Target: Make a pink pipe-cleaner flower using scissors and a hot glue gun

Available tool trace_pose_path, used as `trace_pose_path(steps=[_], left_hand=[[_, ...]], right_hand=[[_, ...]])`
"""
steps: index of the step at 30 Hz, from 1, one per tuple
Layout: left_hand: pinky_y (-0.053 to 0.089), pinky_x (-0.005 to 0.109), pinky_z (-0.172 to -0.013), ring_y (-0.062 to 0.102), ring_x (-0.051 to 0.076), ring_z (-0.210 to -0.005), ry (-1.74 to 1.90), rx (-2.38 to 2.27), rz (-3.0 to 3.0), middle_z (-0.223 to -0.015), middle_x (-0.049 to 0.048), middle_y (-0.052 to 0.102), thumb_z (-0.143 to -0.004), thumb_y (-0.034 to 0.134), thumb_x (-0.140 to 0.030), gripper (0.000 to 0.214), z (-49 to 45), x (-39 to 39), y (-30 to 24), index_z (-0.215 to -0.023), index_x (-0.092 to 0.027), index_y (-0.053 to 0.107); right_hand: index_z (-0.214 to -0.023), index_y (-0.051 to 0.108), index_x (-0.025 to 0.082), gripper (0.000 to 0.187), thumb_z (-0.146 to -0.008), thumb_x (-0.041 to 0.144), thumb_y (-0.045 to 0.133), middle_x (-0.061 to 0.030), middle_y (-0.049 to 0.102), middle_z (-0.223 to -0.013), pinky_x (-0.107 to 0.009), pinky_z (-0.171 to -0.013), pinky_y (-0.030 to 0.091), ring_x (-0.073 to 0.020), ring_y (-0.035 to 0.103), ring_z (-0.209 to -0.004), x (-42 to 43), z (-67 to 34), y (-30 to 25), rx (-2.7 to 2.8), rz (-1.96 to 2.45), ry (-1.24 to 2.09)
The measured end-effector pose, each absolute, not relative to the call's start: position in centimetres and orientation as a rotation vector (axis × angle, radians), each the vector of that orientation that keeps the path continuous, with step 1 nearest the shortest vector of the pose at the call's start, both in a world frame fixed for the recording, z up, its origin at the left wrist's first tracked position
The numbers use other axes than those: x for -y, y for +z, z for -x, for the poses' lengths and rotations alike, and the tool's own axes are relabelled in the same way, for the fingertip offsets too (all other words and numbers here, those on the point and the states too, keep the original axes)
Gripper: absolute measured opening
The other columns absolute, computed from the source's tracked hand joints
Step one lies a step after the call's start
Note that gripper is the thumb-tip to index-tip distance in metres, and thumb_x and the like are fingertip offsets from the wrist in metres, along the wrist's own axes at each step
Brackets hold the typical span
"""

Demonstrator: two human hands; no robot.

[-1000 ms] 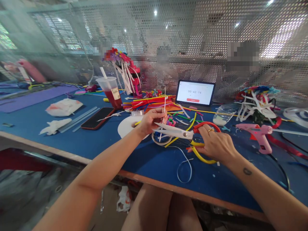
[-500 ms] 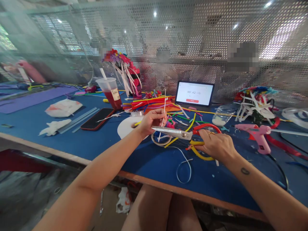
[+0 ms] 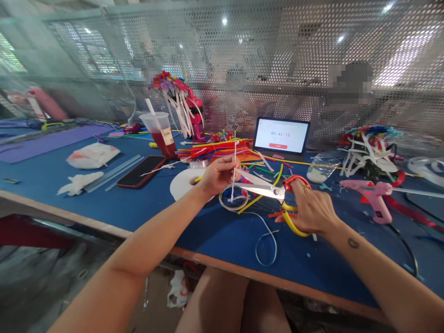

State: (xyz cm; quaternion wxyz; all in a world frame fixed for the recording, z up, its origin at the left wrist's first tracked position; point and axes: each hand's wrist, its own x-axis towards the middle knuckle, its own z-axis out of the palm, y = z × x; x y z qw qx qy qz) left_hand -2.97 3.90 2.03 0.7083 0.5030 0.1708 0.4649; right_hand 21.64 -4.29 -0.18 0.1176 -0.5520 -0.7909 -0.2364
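Note:
My left hand (image 3: pixel 218 175) pinches a thin white strip (image 3: pixel 235 157) that stands upright above the blue table (image 3: pixel 86 203). My right hand (image 3: pixel 310 210) grips scissors (image 3: pixel 267 189) with a red and a yellow handle loop. Their blades are parted and point left toward the strip, right beside my left fingers. A white ribbon ring (image 3: pixel 233 200) lies under the blades, and a loose white loop (image 3: pixel 266 243) lies nearer the table edge.
A pile of coloured sticks (image 3: pixel 215 149), a cup with red drink (image 3: pixel 159 133), a phone (image 3: pixel 140 171), a tablet showing a timer (image 3: pixel 280 135), a pink glue gun (image 3: pixel 373 194), a plastic bag (image 3: pixel 321 166) and finished ribbon bundles (image 3: pixel 369 148) crowd the table. Perforated mesh (image 3: pixel 243 55) stands behind.
The scissors shifted right and their blades opened wider at the strip. My left hand rose slightly with the strip. The tablet timer advanced by a second.

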Motion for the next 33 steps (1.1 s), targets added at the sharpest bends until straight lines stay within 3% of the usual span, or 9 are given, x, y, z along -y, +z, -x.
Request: trace_pose_path(steps=[11, 20, 33], left_hand=[[0.028, 0.020, -0.041, 0.038, 0.006, -0.040, 0.977, -0.283, -1.097, -0.047, -0.0023, 0.041, -0.072, 0.062, -0.021, 0.021, 2.5, -3.4, 2.2, -0.057, -0.014, 0.050], [0.031, 0.018, -0.042, 0.042, 0.006, -0.043, 0.919, -0.202, -1.064, -0.050, -0.0014, 0.048, -0.069, 0.069, -0.020, 0.020, 2.2, -3.0, 1.9, -0.060, -0.012, 0.052], [0.031, 0.017, -0.043, 0.041, 0.005, -0.043, 0.899, -0.202, -1.079, -0.051, -0.0028, 0.046, -0.072, 0.068, -0.022, 0.021, 2.0, -3.0, 1.5, -0.062, -0.013, 0.052]], right_hand=[[-0.096, 0.049, 0.013, 0.059, -0.074, 0.067, 0.040, -0.0084, 0.062, -0.067, -0.025, -0.049, 0.019, -0.0247, 0.062, -0.056, 4.6, -20.9, -0.7, 2.357, 1.593, -0.769], [-0.098, 0.050, 0.013, 0.057, -0.079, 0.065, 0.037, -0.0081, 0.064, -0.065, -0.025, -0.049, 0.015, -0.0248, 0.063, -0.055, 4.5, -20.8, -0.8, 2.387, 1.585, -0.746], [-0.096, 0.055, 0.017, 0.054, -0.083, 0.065, 0.034, -0.0072, 0.065, -0.061, -0.026, -0.048, 0.012, -0.0234, 0.062, -0.056, 4.4, -21.1, -0.3, 2.428, 1.709, -0.738]])
